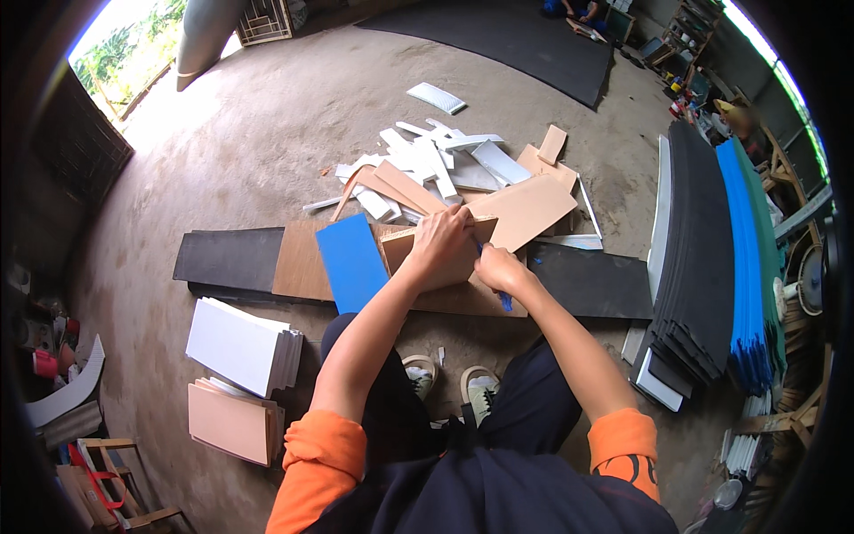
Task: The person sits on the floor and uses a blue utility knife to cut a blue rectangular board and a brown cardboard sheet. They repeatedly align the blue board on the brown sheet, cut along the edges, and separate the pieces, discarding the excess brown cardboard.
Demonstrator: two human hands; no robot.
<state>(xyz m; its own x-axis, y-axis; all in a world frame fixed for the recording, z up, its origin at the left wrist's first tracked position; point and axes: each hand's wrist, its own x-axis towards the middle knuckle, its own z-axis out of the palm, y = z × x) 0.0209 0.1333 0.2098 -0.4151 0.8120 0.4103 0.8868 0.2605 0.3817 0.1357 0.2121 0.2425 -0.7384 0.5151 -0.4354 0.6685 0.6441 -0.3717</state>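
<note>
My left hand (442, 238) is closed over the upper edge of a tan board (449, 271), which stands tilted on a brown board (302, 258). Close beside it, my right hand (503, 271) grips a slim blue tool (506, 301) that looks like a utility knife. Its handle sticks out below the fist, and its front end meets the tan board near my left fingers; the blade cannot be made out. Left of my left hand lies a flat blue sheet (351, 262). Beyond both hands rests a larger tan panel (534, 209).
White and tan offcuts (431, 160) are heaped ahead. Black sheets (592, 280) lie under the work. Stacks of white pieces (238, 343) and tan pieces (233, 423) stand at my left. Black sheets (698, 258) and blue sheets (750, 267) are piled at the right. Another person (583, 11) sits far off.
</note>
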